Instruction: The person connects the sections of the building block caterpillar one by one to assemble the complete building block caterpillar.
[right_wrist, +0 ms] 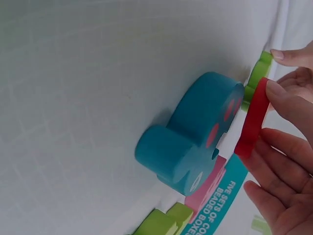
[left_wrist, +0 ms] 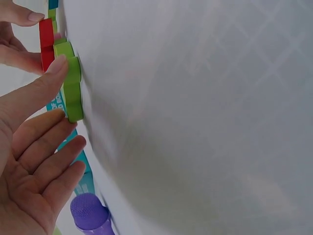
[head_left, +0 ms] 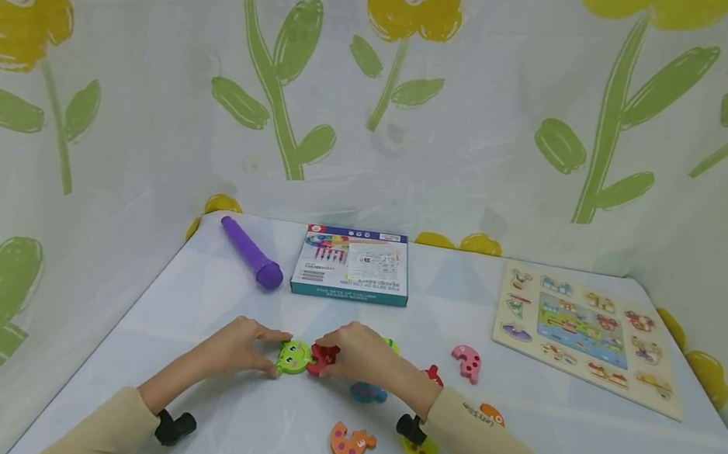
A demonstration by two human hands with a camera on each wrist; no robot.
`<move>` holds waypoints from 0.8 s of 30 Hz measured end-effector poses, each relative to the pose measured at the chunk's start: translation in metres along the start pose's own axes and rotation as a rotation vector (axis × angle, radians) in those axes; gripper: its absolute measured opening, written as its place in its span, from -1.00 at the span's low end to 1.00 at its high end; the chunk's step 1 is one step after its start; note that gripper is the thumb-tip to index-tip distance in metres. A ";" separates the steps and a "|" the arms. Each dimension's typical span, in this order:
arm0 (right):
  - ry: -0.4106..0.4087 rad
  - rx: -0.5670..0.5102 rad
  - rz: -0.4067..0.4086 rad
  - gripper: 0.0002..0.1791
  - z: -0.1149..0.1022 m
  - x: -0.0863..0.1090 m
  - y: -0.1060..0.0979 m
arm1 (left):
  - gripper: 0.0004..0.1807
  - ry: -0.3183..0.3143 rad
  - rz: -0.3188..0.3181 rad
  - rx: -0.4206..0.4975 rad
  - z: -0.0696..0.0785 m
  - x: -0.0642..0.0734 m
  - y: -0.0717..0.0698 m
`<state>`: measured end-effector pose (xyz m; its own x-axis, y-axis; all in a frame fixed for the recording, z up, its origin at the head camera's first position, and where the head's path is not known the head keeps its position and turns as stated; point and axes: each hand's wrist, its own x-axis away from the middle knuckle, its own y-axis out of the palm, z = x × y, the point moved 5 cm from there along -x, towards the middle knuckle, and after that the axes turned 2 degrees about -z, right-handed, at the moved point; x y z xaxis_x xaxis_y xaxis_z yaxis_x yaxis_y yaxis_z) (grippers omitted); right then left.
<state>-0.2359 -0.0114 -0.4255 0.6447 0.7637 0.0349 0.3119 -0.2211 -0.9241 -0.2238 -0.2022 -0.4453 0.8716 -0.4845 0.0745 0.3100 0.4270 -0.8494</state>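
Observation:
My left hand pinches a green puzzle piece with a smiling face, thumb on one edge and fingers on the other. Right beside it, my right hand grips a red puzzle piece between thumb and fingertips. The right wrist view shows this red piece tilted up on edge, close to the green one. A blue piece with pink dots lies near the right hand, partly hidden by it in the head view. Below the hands is an orange piece marked 3.
Around the right forearm lie a yellow piece, another red piece, a second orange piece and a pink piece. Behind stand a purple toy microphone, a flat box and a wooden picture board.

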 end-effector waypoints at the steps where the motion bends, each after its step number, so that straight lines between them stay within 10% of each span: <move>1: 0.001 -0.003 0.001 -0.51 0.001 0.000 0.000 | -0.37 -0.001 0.001 -0.002 0.000 0.000 0.000; 24: 0.067 0.013 -0.067 -0.50 0.000 -0.005 0.007 | -0.37 0.019 -0.017 0.001 0.002 -0.001 0.001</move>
<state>-0.2369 -0.0174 -0.4324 0.6684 0.7338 0.1215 0.3470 -0.1632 -0.9235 -0.2236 -0.1999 -0.4447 0.8590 -0.5059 0.0787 0.3246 0.4192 -0.8479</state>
